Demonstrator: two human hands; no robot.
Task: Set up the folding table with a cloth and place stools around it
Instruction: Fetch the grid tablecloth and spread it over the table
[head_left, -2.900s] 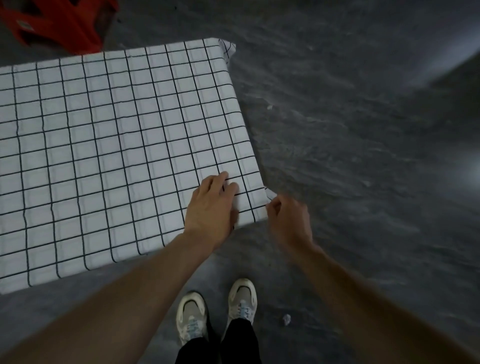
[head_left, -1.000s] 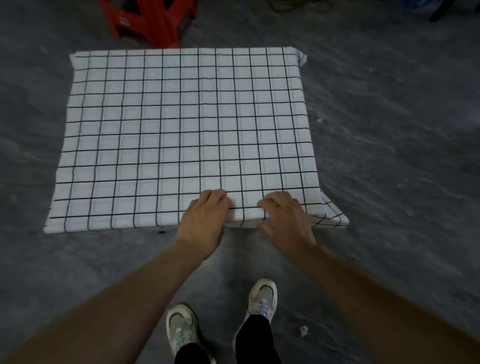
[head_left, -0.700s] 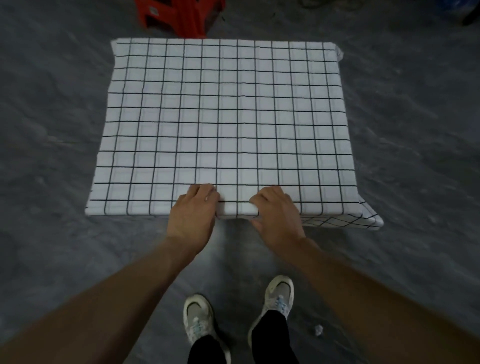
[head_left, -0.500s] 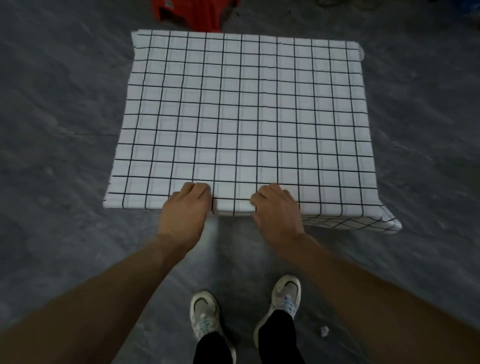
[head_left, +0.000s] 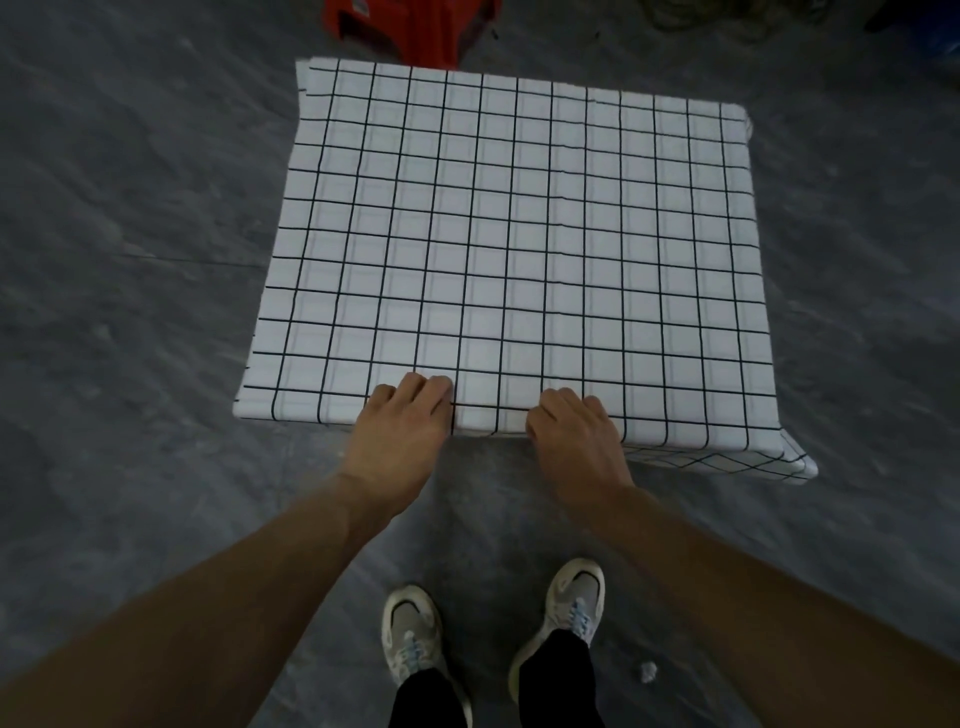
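Cloth (head_left: 519, 234) lies flat over the table hidden beneath, L hand (head_left: 402, 431) & R hand (head_left: 576, 436) at its near edge, fingers bunched together & curled, gripping the hem, prob. to tug it square, w/ red stool (head_left: 415, 26) waiting just past its far edge.

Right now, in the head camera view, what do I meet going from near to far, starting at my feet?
From the feet: pale grey sneakers → left hand and right hand, gripping the near edge → white cloth with black grid lines → red plastic stool.
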